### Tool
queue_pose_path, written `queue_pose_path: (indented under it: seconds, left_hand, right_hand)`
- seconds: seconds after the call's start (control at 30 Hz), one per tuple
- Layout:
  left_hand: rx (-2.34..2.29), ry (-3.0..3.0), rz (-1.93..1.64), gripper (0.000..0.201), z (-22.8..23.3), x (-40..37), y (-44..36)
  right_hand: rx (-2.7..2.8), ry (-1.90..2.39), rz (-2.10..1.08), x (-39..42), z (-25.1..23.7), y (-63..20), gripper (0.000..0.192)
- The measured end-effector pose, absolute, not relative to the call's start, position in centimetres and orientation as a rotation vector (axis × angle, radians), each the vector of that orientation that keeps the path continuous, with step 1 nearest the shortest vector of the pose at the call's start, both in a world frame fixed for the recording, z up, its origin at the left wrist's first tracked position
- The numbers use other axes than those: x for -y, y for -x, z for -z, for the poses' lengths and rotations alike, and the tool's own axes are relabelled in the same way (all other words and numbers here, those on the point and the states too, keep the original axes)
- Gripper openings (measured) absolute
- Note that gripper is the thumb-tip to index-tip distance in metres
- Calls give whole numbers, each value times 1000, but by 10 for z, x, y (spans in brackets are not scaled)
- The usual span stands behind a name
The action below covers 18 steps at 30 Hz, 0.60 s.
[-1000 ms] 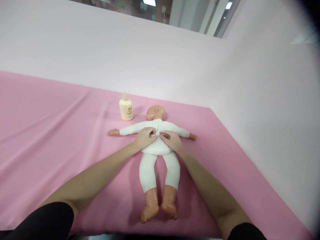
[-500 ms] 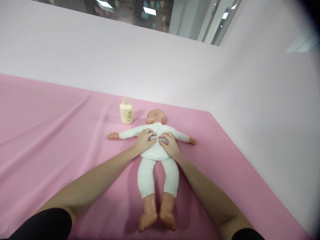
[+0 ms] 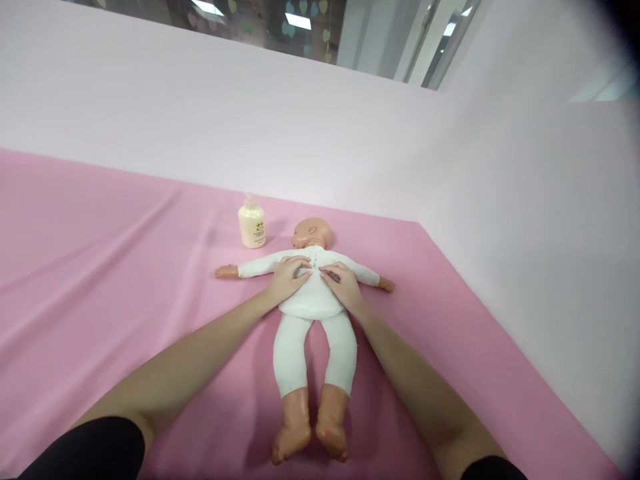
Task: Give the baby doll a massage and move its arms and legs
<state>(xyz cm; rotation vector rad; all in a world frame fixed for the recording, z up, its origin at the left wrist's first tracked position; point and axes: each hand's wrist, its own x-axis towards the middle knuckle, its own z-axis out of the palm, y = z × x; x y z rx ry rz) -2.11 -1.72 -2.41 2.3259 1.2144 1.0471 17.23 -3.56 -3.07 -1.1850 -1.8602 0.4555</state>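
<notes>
A baby doll (image 3: 313, 297) in a white body and sleeves lies stretched out on a pink sheet, its head turned to the left. Its arms are spread to both sides and its bare feet point toward me. My left hand (image 3: 289, 278) rests on the left side of the doll's upper torso, thumb apart from the fingers. On the right side of the torso lies my right hand (image 3: 345, 287), its thumb and fingers also parted. Between my fingertips a line of small marks shows along the middle of the torso. Neither hand is lifted off the doll.
A cream pump bottle (image 3: 252, 225) stands upright left of the doll's head. The pink sheet (image 3: 125, 267) has creases on the left. White walls (image 3: 200, 120) border it at the back and right, with a window (image 3: 280, 27) above.
Both hands have shifted slightly on the doll's torso, and the gap between my fingertips is a little wider. The doll's legs have moved slightly left in view; the bottle stands as before.
</notes>
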Motion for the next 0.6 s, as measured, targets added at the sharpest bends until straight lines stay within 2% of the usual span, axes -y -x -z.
queue_pose_path:
  seconds: [0.13, 0.37, 0.6]
  left_hand:
    - [-1195, -2317, -1061, 17, 26, 15, 22]
    - [-1216, -2348, -1116, 22, 33, 14, 21]
    - [-1271, -2396, -997, 52, 41, 9, 23]
  right_hand:
    - [1890, 1213, -270, 38, 30, -172, 15]
    - [1932, 1228, -348, 37, 32, -174, 26]
    - [1979, 1247, -475, 35, 36, -177, 49]
